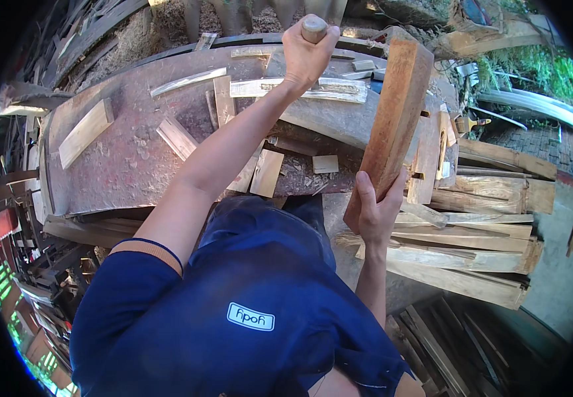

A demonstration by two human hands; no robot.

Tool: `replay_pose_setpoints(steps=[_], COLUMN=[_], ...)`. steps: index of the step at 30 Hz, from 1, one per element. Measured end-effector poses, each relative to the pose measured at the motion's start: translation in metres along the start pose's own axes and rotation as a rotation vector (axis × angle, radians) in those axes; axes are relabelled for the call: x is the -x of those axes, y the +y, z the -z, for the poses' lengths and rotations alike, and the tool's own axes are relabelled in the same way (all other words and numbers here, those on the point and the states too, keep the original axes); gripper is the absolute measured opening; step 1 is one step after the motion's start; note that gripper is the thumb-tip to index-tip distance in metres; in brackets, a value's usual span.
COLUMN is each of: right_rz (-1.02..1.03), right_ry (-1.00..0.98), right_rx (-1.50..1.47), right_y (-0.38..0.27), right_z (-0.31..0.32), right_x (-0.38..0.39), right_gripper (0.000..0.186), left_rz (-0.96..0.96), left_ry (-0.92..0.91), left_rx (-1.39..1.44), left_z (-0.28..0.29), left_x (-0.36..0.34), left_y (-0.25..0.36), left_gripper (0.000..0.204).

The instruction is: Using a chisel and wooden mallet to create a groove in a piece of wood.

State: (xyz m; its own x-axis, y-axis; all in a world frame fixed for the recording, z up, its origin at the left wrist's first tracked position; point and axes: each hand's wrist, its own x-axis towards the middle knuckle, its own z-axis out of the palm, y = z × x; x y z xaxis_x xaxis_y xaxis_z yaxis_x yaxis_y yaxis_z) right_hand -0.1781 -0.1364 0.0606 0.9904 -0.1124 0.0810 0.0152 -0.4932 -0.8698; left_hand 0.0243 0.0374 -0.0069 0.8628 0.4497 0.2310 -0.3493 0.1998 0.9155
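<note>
My left hand (307, 58) is raised over the far part of the workbench (124, 155), closed round a round wooden handle (314, 28) whose end shows above the fist; the rest of it is hidden. My right hand (380, 206) grips the lower end of a long brown wooden block (395, 106), which stands at a slant on the bench's right side. Pale offcuts (88, 132) and a long whitish strip (336, 90) lie about the scuffed bench top, with shavings and a small pale block (325, 164) in a darker recess between my hands.
Stacked boards (472, 255) stick out at the right beside concrete floor (561, 278). A brush (472, 124) lies at the bench's right end. Timber and clutter (35, 278) fill the left. Sawdust (141, 46) is beyond the bench, greenery at the upper right.
</note>
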Motion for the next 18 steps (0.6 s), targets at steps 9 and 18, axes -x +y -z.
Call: replay_pose_setpoints(steps=[9, 18], right_rz=[0.012, 0.083], right_ry=[0.000, -0.066], right_rx=[-0.039, 0.222], right_y=[-0.002, -0.020], right_z=[0.006, -0.006], right_x=[-0.007, -0.041], right_gripper=[0.058, 0.053], left_rz=[-0.154, -0.403], left_ry=[-0.089, -0.304], left_rx=[-0.141, -0.290], left_z=[-0.019, -0.034], left_x=[0.013, 0.057], left_y=[0.005, -0.009], left_gripper=[0.019, 0.024])
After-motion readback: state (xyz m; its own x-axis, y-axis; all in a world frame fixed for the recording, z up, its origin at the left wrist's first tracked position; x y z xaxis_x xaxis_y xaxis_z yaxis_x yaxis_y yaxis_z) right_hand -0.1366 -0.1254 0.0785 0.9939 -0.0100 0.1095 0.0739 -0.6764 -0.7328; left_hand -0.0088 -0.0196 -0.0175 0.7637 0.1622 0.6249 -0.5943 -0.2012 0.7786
